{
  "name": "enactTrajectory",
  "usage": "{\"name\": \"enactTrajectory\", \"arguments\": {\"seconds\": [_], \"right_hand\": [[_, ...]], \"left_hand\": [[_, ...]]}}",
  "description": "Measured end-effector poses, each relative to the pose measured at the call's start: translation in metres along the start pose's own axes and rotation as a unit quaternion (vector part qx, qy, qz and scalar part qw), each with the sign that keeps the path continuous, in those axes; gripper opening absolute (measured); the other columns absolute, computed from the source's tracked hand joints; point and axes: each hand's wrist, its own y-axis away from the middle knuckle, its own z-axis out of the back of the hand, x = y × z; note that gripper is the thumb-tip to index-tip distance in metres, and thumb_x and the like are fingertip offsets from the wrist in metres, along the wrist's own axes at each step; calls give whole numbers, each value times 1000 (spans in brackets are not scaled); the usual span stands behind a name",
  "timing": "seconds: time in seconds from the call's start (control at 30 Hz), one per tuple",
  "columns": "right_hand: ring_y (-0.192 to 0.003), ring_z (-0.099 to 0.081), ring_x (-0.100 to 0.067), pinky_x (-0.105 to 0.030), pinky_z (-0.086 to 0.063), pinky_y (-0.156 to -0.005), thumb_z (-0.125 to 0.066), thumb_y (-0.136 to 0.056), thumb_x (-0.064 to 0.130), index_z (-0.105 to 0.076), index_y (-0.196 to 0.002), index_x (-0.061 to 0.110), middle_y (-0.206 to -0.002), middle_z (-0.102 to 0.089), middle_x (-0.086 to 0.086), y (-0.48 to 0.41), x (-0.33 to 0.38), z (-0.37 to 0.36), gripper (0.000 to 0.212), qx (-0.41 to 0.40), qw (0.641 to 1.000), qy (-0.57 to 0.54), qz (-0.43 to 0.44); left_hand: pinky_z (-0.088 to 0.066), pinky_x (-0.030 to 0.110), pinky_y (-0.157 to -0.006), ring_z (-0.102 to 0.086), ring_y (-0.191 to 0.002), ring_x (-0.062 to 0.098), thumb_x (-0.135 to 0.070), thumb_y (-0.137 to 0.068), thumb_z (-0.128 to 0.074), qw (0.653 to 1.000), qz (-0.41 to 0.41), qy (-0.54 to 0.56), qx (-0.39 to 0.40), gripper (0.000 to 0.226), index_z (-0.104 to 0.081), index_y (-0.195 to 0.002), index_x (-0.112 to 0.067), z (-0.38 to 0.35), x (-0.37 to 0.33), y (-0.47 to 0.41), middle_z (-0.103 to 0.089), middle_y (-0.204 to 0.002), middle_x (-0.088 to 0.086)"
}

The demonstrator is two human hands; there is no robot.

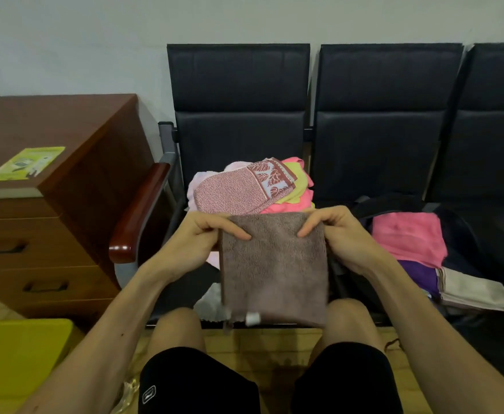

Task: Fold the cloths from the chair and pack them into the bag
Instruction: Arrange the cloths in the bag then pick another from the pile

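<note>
A brown fluffy cloth hangs folded in front of the chair seat, held by its top corners. My left hand pinches the top left corner and my right hand pinches the top right corner. Behind it, on the left seat of the black chair, lies a pile of unfolded cloths: pink patterned, yellow, bright pink. On the middle seat a dark open bag holds folded cloths: a pink one, a purple one and a beige one.
A wooden drawer cabinet stands at the left with a green leaflet on top. A wooden armrest sits between cabinet and chair. A yellow object is at the lower left. My knees are below the cloth.
</note>
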Motion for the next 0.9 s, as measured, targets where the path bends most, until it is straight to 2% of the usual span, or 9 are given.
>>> {"name": "enactTrajectory", "arguments": {"seconds": [0.13, 0.27, 0.37, 0.47, 0.57, 0.63, 0.77, 0.83, 0.9], "right_hand": [[-110, -64, -33, -47, -56, -86, -45, -89, -19, -76, -60, 20, -110, -70, -19, 1, -13, 3, 58, -10, 999, -24, -27], [-107, -67, -24, -32, -56, -81, -50, -96, -4, -75, -109, 22, -115, -72, -8, 7, -12, -2, 39, -24, 994, -100, -31], [-111, -65, -25, -35, -56, -89, -45, -97, 31, -71, -119, 22, -121, -70, -8, 14, -15, -9, 35, -11, 960, -270, -72], [-125, -58, -28, -43, -47, -102, -47, -82, 72, -67, -128, 17, -134, -62, -11, 26, -32, -17, 74, 53, 915, -378, -130], [-107, -69, -23, -33, -57, -82, -82, -75, 37, -75, -107, 19, -117, -72, -9, 31, -45, -26, 37, 37, 962, -235, -136], [-102, -70, -26, -32, -58, -79, -78, -78, 12, -72, -106, 12, -111, -73, -12, 33, -46, -29, 29, 4, 979, -162, -126], [-103, -70, -26, -34, -58, -83, -69, -78, 11, -66, -115, 10, -112, -73, -11, 37, -40, -29, 37, -14, 979, -173, -110], [-105, -70, -25, -34, -58, -84, -68, -80, 12, -65, -116, 10, -113, -73, -10, 37, -37, -31, 37, -17, 979, -174, -103], [-105, -69, -25, -35, -57, -87, -67, -81, 12, -65, -116, 11, -114, -73, -10, 36, -35, -32, 35, -24, 977, -184, -101]], "left_hand": [[-58, 34, -89, -66, -112, 20, 23, -94, -33, 1000, -7, -10, 8, 56, -79, -79, -6, -4, 2, 0, -73, -109, 6], [-59, 37, -87, -69, -107, 23, 20, -97, -35, 1000, 9, 6, 7, 59, -80, -77, -12, -6, -2, 3, -74, -106, 5], [-60, 39, -86, -70, -103, 23, 19, -97, -35, 999, 23, 43, -15, 62, -80, -72, -15, -9, -4, 4, -75, -105, 8], [-60, 41, -86, -71, -102, 25, 18, -97, -36, 997, 26, 68, -25, 62, -79, -69, -15, -9, -2, 4, -75, -102, 9], [-59, 45, -88, -69, -105, 29, 15, -98, -39, 997, 39, 63, -28, 57, -80, -72, -16, -6, 1, 4, -74, -105, 11], [-58, 46, -90, -68, -110, 29, 13, -98, -41, 998, 44, 41, -18, 53, -80, -87, -21, -5, 2, 5, -74, -108, 9], [-54, 44, -89, -70, -106, 23, 0, -97, -44, 972, 90, 214, -34, 58, -49, -137, -42, -5, 9, 7, -74, -113, 5], [-58, 42, -85, -70, -106, 25, -30, -89, -57, 915, 133, 379, -14, 48, -56, -138, -29, -9, 15, 13, -69, -123, 7], [-59, 43, -83, -68, -111, 29, -53, -69, -80, 885, 175, 430, 36, 67, -70, -125, -17, -17, 28, 20, -66, -129, 12]]}}
